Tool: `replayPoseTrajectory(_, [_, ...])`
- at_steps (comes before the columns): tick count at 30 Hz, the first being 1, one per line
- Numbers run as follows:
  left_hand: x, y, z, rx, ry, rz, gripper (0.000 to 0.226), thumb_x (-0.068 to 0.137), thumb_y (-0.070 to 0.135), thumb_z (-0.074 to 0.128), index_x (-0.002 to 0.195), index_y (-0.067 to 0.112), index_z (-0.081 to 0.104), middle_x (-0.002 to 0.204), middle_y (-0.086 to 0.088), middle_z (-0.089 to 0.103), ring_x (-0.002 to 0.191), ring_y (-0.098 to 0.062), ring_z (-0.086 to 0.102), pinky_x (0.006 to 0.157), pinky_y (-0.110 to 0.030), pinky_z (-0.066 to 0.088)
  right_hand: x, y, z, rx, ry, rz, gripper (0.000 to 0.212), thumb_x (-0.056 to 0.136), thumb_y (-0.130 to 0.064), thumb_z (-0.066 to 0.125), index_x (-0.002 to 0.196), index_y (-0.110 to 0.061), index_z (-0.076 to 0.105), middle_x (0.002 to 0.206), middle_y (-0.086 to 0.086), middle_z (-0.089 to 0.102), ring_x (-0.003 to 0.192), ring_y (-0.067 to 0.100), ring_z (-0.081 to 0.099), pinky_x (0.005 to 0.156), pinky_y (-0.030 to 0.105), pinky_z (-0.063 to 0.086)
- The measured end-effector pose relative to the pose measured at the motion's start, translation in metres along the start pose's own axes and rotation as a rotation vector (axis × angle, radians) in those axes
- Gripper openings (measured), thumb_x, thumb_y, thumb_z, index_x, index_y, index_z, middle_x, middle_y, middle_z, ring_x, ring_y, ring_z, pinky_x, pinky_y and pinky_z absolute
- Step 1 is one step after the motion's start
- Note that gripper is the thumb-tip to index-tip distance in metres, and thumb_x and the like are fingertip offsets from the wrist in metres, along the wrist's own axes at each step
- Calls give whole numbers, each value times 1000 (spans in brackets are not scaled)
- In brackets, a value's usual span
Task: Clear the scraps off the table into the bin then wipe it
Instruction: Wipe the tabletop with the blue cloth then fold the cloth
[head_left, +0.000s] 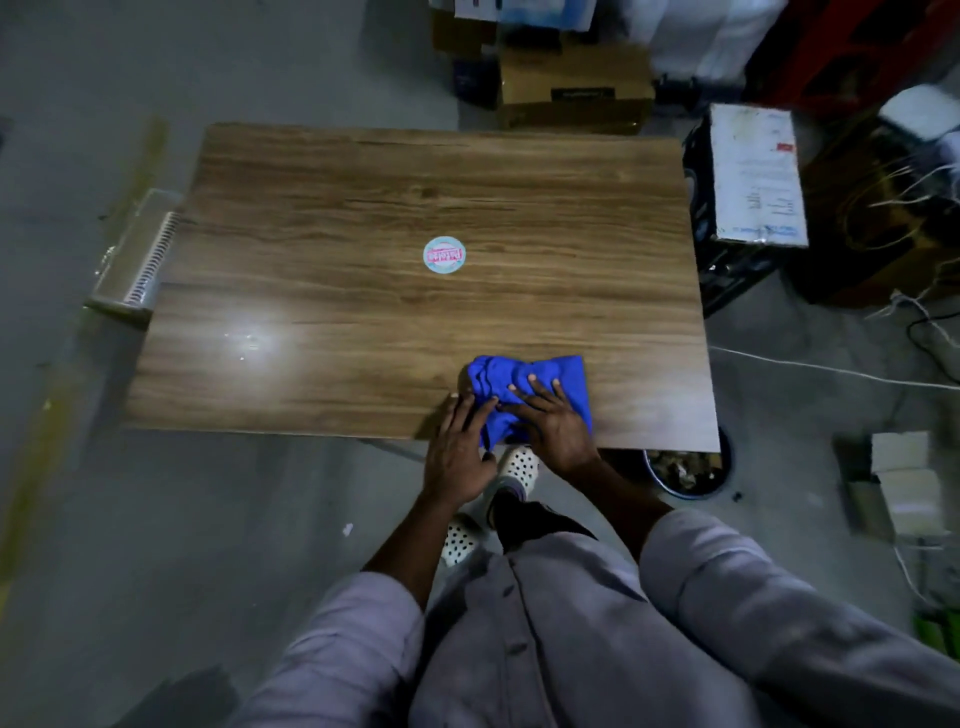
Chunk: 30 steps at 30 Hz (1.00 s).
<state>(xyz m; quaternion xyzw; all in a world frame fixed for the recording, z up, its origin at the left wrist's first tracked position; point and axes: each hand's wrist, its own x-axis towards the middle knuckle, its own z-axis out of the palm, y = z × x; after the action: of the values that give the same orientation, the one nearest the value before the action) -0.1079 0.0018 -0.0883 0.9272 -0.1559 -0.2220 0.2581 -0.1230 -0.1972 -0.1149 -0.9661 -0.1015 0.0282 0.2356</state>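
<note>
A blue cloth lies bunched at the near edge of the wooden table. My right hand lies flat on top of the cloth with its fingers spread. My left hand is at the cloth's left edge, fingers straight, touching the cloth and the table's edge. A round sticker sits at the middle of the table. Below the table's near right corner stands a bin holding scraps, partly hidden by the tabletop.
Cardboard boxes stand beyond the far edge. A dark crate with a white package on top is at the right, with cables on the floor. A clear packet lies by the left edge. My feet are under the near edge.
</note>
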Motion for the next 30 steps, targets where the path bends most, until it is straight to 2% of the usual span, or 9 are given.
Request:
replayPoseTrajectory(6, [-32,5,4,-9,-42,27,86,72,20,62,155,25,39,163,-8,33,155,-30,17,123,-39,22,-30,-8,5,35,40,44,60,62,7,87,119,-8,77,130,15,71,125,49,62,103,76,36])
replayPoseTrajectory(10, [-36,4,6,-78,70,81,60,61,24,43,116,15,67,119,-8,67,118,-35,56,98,-41,45,-47,-8,5,91,-39,59,40,76,1,80,115,-8,78,128,15,72,126,48,61,103,77,41])
replayPoseTrajectory(13, [-26,14,0,-161,143,55,30,62,16,48,83,20,70,89,-3,72,92,-32,63,79,-36,47,-53,-4,-22,207,-175,116,31,92,-5,72,122,-8,75,136,17,67,137,37,55,118,58,39])
replayPoseTrajectory(16, [-5,29,-4,-230,171,28,24,62,16,47,72,21,68,79,0,73,84,-28,66,74,-35,51,-54,20,-64,359,-282,208,28,98,-21,69,125,-17,75,128,8,73,121,23,67,107,43,50])
replayPoseTrajectory(20, [40,50,3,-211,165,48,17,69,16,52,76,17,67,78,-9,69,81,-33,63,72,-39,51,-49,60,-132,558,-103,370,25,101,-14,66,104,-37,76,101,-20,77,94,-1,68,89,29,53])
replayPoseTrajectory(23, [81,71,10,-205,183,71,14,65,16,48,67,25,58,74,-5,66,84,-32,60,75,-40,49,-30,98,-176,642,161,490,19,102,-10,65,106,-27,72,89,-24,75,85,-7,65,83,25,52])
replayPoseTrajectory(25, [111,86,14,-168,238,82,18,61,17,45,70,23,60,76,-3,67,86,-32,59,76,-38,43,-6,130,-191,577,344,566,15,100,-19,69,113,-20,75,101,-7,77,95,8,67,92,38,54])
replayPoseTrajectory(27, [140,97,15,-92,273,71,28,61,19,49,83,18,66,89,-4,69,95,-33,58,82,-37,42,23,157,-192,477,468,661,30,98,-25,70,124,-11,73,116,13,75,107,21,67,99,42,53])
replayPoseTrajectory(30, [190,105,18,-14,292,2,46,66,23,54,108,15,72,119,-8,69,121,-33,56,105,-41,42,66,184,-169,396,308,674,60,96,-50,61,143,-14,61,146,18,59,136,33,54,111,43,42])
